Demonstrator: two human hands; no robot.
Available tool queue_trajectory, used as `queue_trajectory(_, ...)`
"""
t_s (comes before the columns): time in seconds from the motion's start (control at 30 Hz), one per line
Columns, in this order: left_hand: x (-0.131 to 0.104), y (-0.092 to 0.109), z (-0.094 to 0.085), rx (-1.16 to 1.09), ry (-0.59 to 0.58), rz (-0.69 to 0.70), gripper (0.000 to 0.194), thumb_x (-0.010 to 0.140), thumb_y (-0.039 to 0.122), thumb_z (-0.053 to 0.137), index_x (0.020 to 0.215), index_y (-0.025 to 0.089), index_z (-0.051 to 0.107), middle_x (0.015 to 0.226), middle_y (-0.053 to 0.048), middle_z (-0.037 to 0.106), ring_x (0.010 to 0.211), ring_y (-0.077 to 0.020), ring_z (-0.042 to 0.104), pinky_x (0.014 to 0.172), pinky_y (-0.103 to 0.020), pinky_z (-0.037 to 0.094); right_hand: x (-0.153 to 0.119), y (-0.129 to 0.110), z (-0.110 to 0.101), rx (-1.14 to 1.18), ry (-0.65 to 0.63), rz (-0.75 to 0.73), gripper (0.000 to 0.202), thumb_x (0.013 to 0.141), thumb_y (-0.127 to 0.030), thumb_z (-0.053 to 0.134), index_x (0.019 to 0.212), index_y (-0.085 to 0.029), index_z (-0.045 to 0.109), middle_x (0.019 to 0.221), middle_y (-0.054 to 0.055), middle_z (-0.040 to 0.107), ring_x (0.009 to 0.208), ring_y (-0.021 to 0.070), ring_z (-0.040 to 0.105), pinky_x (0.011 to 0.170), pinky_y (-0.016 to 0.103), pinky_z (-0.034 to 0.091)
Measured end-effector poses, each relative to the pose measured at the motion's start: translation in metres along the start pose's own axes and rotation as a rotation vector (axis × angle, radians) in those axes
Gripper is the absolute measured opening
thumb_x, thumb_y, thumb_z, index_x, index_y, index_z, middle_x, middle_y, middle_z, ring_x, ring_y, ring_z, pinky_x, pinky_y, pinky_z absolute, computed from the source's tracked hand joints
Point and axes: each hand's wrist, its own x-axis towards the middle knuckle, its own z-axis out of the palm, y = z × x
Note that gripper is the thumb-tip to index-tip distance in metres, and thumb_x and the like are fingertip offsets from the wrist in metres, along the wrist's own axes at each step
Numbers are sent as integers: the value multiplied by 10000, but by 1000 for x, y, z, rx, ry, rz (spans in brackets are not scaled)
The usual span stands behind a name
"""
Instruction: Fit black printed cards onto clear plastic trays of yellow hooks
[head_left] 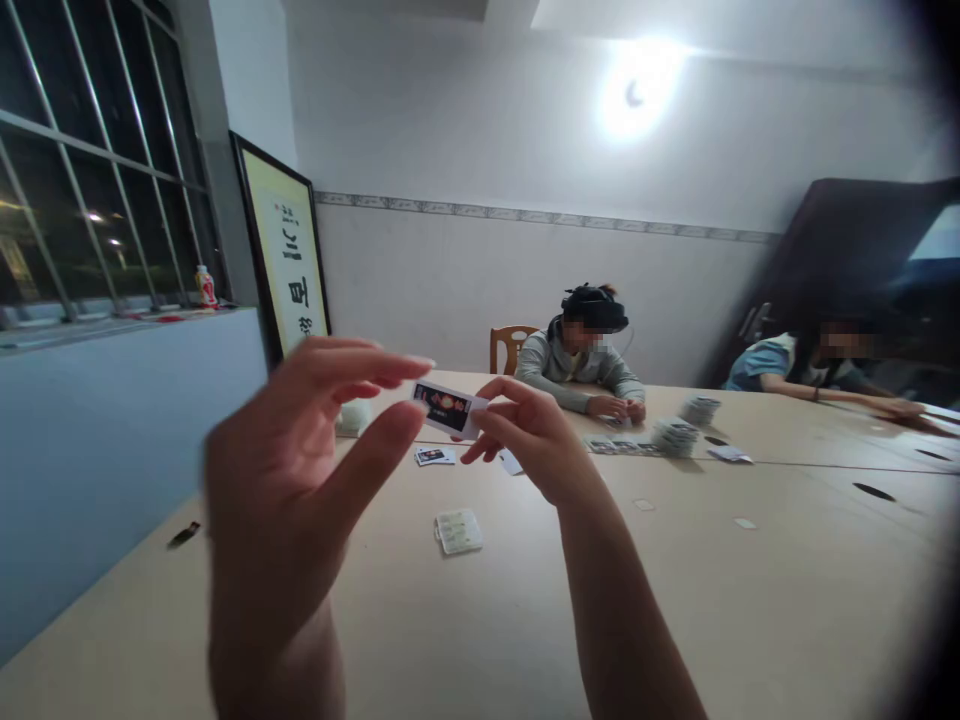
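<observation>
A small white card with a black printed panel (448, 408) is held up above the table. My right hand (529, 435) pinches its right end between thumb and fingers. At the card's left end, my left hand (315, 440) has its thumb and index finger apart, with the fingertips close to the card; whether they touch it is unclear. Below, a clear flat plastic case (459, 532) lies on the table (480, 620). A few similar cards (433, 457) lie behind the case, and a white piece (511, 462) is partly hidden by my right hand.
Across the table sits a person in grey (577, 365) with a headset, beside stacks of clear cases (676, 437). Another person (795, 365) sits at the right. Small white pieces (745, 523) and dark oval holes (874, 492) dot the tabletop. A framed sign (289, 260) leans left.
</observation>
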Motion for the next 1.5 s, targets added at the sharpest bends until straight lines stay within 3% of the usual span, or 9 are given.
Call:
queue_trajectory(0.03, 22, 7, 13, -42, 24, 7, 104, 942, 372, 665, 1001, 308, 721, 957, 5, 766, 915, -205, 704, 826, -383, 569, -2, -2, 1, 25, 23, -13, 263, 822, -418, 700, 856, -214, 537, 673, -24, 722, 573, 128, 730, 504, 220, 465)
queue_trajectory(0.1, 56, 14, 37, 26, -140, 18, 76, 868, 333, 735, 861, 259, 715, 848, 13, 755, 812, -189, 690, 767, -355, 542, -4, -5, 3, 78, 63, -41, 253, 818, -402, 705, 854, -216, 538, 663, -36, 710, 582, 135, 739, 507, 219, 476)
queue_trajectory(0.17, 72, 12, 51, 120, -219, -2, 122, 860, 326, 730, 800, 232, 681, 801, 7, 733, 786, -191, 669, 766, -358, 512, -7, -8, 5, 121, 93, -66, 249, 820, -391, 712, 848, -219, 535, 656, -41, 708, 591, 140, 746, 509, 218, 486)
queue_trajectory(0.23, 73, 5, 57, 175, -231, -16, 186, 854, 350, 739, 772, 218, 638, 786, 4, 704, 768, -189, 643, 749, -349, 489, -9, -10, 6, 148, 110, -88, 247, 828, -385, 718, 837, -221, 534, 653, -42, 713, 598, 142, 751, 508, 214, 489)
queue_trajectory(0.43, 66, 0, 55, 188, -263, 6, 253, 873, 432, 727, 799, 208, 635, 790, 8, 681, 767, -181, 631, 717, -324, 453, -12, -12, 5, 167, 97, -144, 195, 865, -338, 718, 821, -215, 572, 665, -44, 739, 619, 111, 746, 539, 188, 513)
queue_trajectory(0.7, 68, 4, 50, 53, -358, -66, 163, 887, 338, 729, 762, 235, 746, 768, 43, 762, 756, -138, 686, 725, -260, 478, -14, -8, 2, 133, 12, -190, 172, 912, -350, 700, 847, -209, 625, 726, -34, 752, 649, 89, 729, 578, 181, 528)
queue_trajectory(0.93, 68, 1, 50, -28, -353, -81, 90, 856, 243, 761, 769, 243, 783, 768, 56, 795, 749, -125, 722, 718, -215, 516, -15, -7, 1, 21, -36, -208, 197, 969, -375, 625, 875, -206, 589, 760, -21, 711, 693, 89, 698, 601, 191, 515)
queue_trajectory(1.23, 68, -2, 51, 51, -332, 21, 117, 877, 179, 715, 831, 232, 808, 812, 35, 814, 767, -137, 730, 712, -247, 502, -12, -5, 1, 46, -33, -197, 202, 957, -379, 634, 868, -204, 585, 743, -23, 684, 665, 90, 677, 582, 203, 500)
queue_trajectory(1.5, 68, -3, 51, 156, -323, 71, 124, 878, 216, 683, 786, 204, 765, 787, 23, 796, 707, -152, 699, 679, -290, 459, -11, -7, 5, 16, 13, -201, 171, 934, -317, 632, 816, -200, 591, 720, -22, 688, 635, 81, 656, 563, 202, 500)
